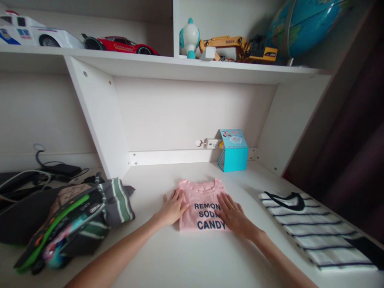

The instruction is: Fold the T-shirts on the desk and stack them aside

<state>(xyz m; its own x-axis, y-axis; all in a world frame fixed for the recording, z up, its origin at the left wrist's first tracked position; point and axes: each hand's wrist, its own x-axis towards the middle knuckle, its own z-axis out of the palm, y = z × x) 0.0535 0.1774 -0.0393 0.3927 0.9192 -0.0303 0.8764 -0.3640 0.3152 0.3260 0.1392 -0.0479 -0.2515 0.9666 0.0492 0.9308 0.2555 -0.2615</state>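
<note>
A folded pink shirt lies flat near the middle of a white counter, a person's left hand at its 9 o'clock edge and right hand at its 3 o'clock edge. The fingers of both hands are slightly spread, laid flat over the cloth and pinching nothing. Good smoothing here would call for light, even pressure from both sides, worked outward from the dark lettering so the side folds lie straight. The collar, at 12 o'clock, shows soft creases and may merit a gentle tug; leaning harder on one side could skew the layers. At 1 o'clock stands a blue desk calendar; at 4 o'clock lies a striped shirt; at 9 o'clock, well apart, a heap of clothes.
</note>
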